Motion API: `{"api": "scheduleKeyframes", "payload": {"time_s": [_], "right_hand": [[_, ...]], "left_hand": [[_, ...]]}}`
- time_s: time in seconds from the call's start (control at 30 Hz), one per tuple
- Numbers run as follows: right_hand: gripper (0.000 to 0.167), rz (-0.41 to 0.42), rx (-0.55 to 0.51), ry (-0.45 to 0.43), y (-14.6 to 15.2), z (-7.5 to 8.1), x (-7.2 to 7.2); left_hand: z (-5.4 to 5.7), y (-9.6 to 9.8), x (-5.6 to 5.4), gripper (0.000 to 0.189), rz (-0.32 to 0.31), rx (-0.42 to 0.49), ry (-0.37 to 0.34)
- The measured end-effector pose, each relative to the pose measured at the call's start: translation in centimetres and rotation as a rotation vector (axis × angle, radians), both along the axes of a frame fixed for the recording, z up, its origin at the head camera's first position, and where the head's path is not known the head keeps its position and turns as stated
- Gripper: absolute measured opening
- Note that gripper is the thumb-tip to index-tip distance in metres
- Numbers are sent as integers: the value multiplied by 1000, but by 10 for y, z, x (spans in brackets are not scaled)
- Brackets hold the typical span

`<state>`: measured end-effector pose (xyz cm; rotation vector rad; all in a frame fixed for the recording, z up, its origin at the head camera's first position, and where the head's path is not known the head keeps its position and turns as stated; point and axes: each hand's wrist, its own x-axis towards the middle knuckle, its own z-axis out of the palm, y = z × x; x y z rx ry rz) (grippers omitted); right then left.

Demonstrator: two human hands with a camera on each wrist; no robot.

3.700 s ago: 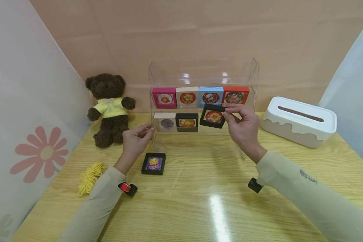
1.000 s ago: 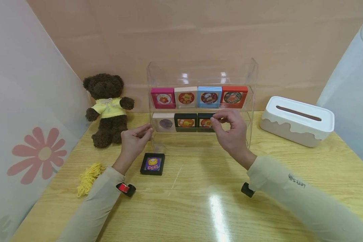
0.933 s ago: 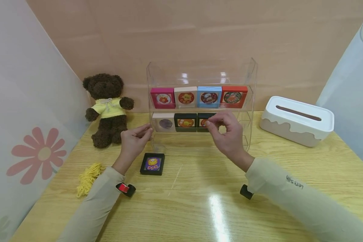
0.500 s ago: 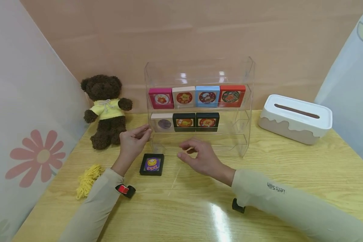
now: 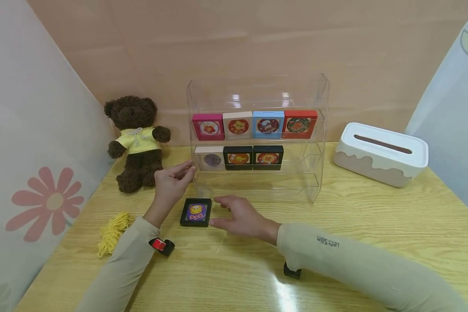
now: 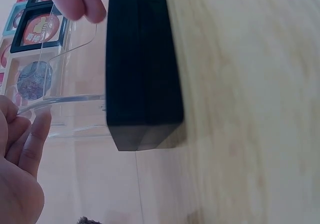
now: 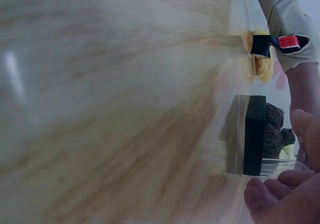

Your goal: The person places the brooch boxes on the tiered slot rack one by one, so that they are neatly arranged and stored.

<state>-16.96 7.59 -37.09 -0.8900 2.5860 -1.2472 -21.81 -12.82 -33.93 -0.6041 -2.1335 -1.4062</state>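
Note:
A clear acrylic display rack stands at the back of the table. My left hand pinches its left side edge; the left wrist view shows those fingers on the clear edge. In front of the rack, a black square frame with a purple and yellow picture lies flat on the table. At its right side is my right hand, thumb and fingers apart, tips right by the frame's right corners and nothing in its grasp. The right wrist view has the black frame edge-on beside the right hand.
Pink, cream, blue and red square boxes, the blue one among them, fill the rack's middle tier. Below are a pale box and two black frames. A teddy bear and yellow yarn lie left; a tissue box stands right.
My right hand let go of a black frame, now third in the rack's lower row, and came down and left to the frame on the table. The left hand stays on the rack.

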Motion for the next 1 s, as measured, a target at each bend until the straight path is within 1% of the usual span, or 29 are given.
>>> {"api": "scheduleKeyframes", "payload": {"time_s": [0.07,0.17,0.4,0.6,0.77,0.87,1.0], "right_hand": [[65,-6,31,-14,-3,-2,-2],[67,-16,71,-10,-7,-4,-4],[60,-13,96,90,-13,-8,-8],[61,-16,136,137,-19,-8,-9],[62,-41,166,131,-23,-9,-11],[63,-55,178,114,-24,-10,-11],[65,-52,188,113,-26,-10,-13]], "left_hand": [[0,0,0,19,3,-6,6],[1,0,0,19,10,-10,9],[1,0,0,19,3,0,-5],[-1,-1,0,20,3,5,-10],[-2,0,-1,20,3,20,-24],[-3,0,-1,20,1,21,-15],[-3,-1,-2,20,3,11,6]]}}
